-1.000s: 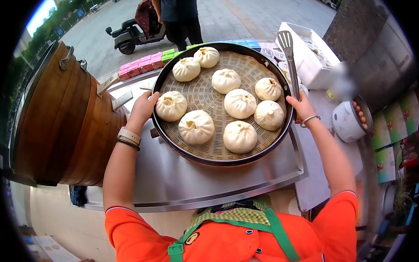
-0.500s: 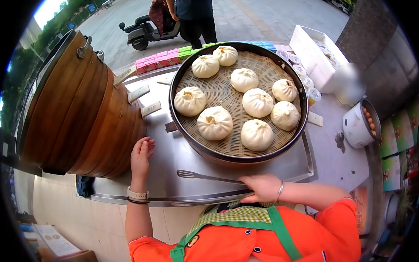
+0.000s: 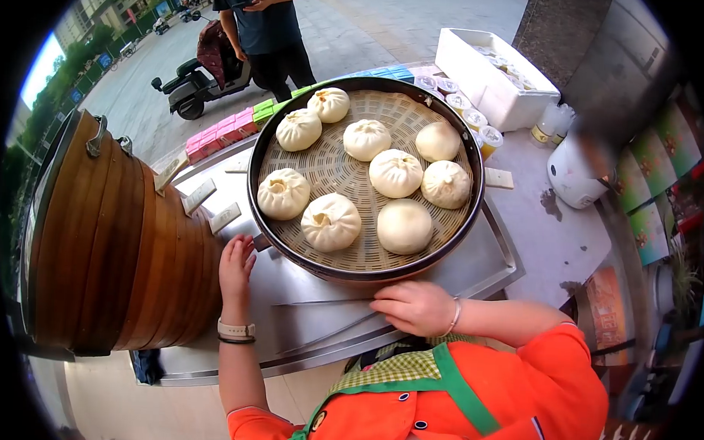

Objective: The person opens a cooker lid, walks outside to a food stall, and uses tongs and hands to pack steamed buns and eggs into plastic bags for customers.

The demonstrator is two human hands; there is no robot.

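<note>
You've 9 buns (image 3: 331, 221) in the round tray (image 3: 330, 169), none up off it. Your R hand (image 3: 417, 308) grips a thin metal tool (image 3: 318, 303) nr the tray. Your L hand (image 3: 236, 274) is loose, w/ nothing in it, by the handle (image 3: 263, 242); can't tell if touching.

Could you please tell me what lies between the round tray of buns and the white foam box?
In the head view, a row of lidded cups stands between the round tray and the white foam box.
</note>
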